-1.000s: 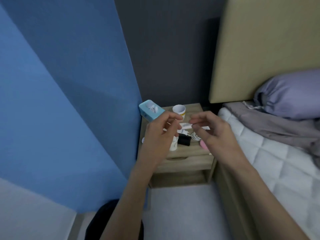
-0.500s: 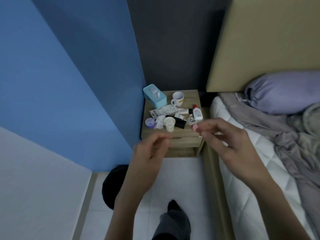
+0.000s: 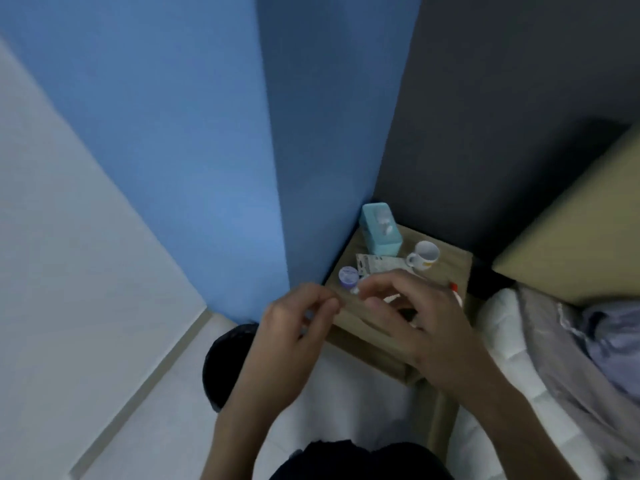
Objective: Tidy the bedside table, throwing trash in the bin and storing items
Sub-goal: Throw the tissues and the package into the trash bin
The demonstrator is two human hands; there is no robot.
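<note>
The wooden bedside table (image 3: 453,268) stands in the corner by the bed. It carries a teal tissue box (image 3: 381,230), a white mug (image 3: 425,255), a flat white packet (image 3: 377,263) and a small purple jar (image 3: 348,276). A red-capped bottle (image 3: 454,289) peeks out past my knuckles. My right hand (image 3: 412,317) hovers over the table's front, fingers curled and apart, fingertips beside a small white scrap (image 3: 355,291); it covers the other items there. My left hand (image 3: 298,327) is at the table's front left corner, loosely curled and holding nothing. A black bin (image 3: 225,358) sits on the floor below it.
A blue wall closes in the table's left side and a dark grey wall its back. To the right lies the bed with a white mattress (image 3: 498,317), grey sheets, a purple pillow (image 3: 613,337) and a beige headboard (image 3: 571,237). Pale floor lies below.
My view has swung left and tilted down. Both hands moved forward; the right hand now covers the table's front items and the left reached the table's corner above the bin.
</note>
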